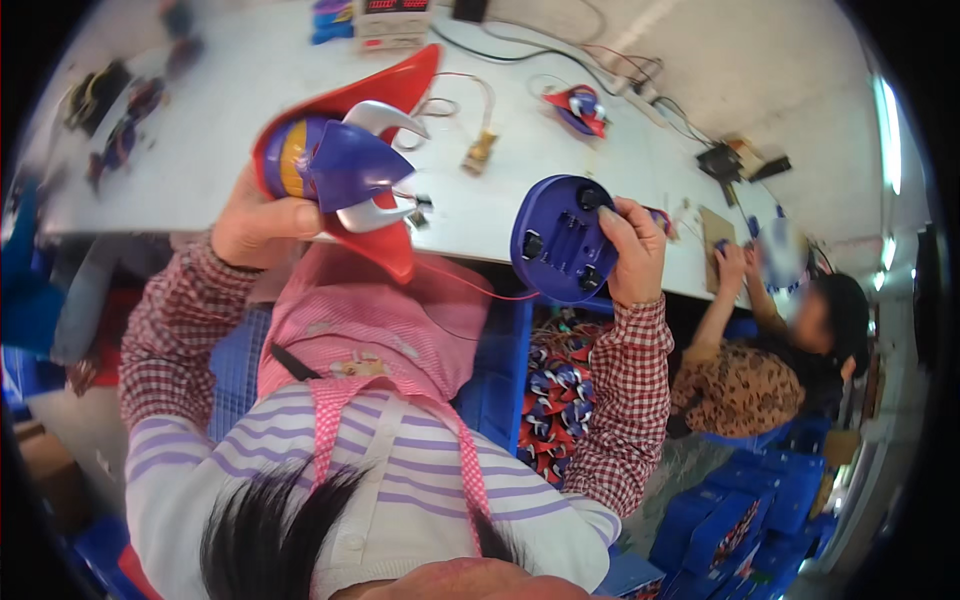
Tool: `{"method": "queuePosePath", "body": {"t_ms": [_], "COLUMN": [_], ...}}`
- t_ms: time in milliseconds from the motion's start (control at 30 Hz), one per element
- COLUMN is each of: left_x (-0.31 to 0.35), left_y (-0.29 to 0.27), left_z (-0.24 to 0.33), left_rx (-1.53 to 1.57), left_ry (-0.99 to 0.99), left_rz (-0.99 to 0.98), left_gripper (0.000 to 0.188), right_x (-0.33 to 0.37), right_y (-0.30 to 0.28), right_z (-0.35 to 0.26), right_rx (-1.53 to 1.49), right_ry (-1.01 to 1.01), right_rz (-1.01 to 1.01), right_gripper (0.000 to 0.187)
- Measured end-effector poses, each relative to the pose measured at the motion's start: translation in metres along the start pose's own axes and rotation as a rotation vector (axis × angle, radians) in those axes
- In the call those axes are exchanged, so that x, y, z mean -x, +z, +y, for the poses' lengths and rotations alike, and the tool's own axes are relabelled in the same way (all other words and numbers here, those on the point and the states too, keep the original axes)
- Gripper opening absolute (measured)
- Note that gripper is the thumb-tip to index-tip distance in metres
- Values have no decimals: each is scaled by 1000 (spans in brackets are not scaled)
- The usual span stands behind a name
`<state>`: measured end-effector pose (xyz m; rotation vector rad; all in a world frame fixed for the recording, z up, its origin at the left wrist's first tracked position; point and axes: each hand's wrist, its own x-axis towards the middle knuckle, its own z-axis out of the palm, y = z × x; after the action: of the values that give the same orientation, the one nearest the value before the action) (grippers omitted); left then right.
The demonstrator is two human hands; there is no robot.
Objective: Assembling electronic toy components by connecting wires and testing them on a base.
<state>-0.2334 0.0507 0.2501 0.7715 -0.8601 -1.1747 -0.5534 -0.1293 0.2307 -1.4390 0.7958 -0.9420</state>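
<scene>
My left hand (262, 222) is closed around a toy shell (350, 165) in red, purple and yellow, with white horn-like parts. It is held up above the near edge of the white table (480, 215). In my right hand (635, 245) is a purple oval toy base (562, 245), gripped at its right rim, with black wheel-like parts and battery slots facing me. A thin red wire (470, 284) runs between shell and base, which are apart. The fingers behind both parts are hidden.
Beyond my hands lie a small yellow connector piece (480, 152) on wires and another red-purple toy (580, 108). A power supply (393, 22) stands at the back. Below the table edge, a blue bin (522, 375) holds several toy parts. A co-worker (770, 370) sits at the right.
</scene>
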Motion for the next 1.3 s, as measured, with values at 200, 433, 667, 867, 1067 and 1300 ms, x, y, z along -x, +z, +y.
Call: {"method": "queuePosePath", "body": {"t_ms": [200,433,667,867,1067,1300], "left_x": [39,15,-17,-16,-4,-7], "left_y": [-83,-200,-230,-258,-251,-236], "left_z": [-45,-51,-48,-37,-41,-51], "left_rx": [109,-12,-278,-533,-994,-1130], "left_ry": [-16,-117,-111,-298,-204,-80], "left_rz": [266,459,494,387,402,558], "left_gripper": [76,63,65,49,43,43], "right_x": [-18,-56,-81,-79,-67,-80], "right_y": [94,162,166,162,149,160], "right_z": [56,123,143,146,144,133], "right_rx": [-29,91,317,432,566,415], "right_ry": [234,380,277,284,139,319], "right_rz": [-231,-231,-108,-74,-111,-105], "right_gripper": [14,20,26,27,29,27]}}
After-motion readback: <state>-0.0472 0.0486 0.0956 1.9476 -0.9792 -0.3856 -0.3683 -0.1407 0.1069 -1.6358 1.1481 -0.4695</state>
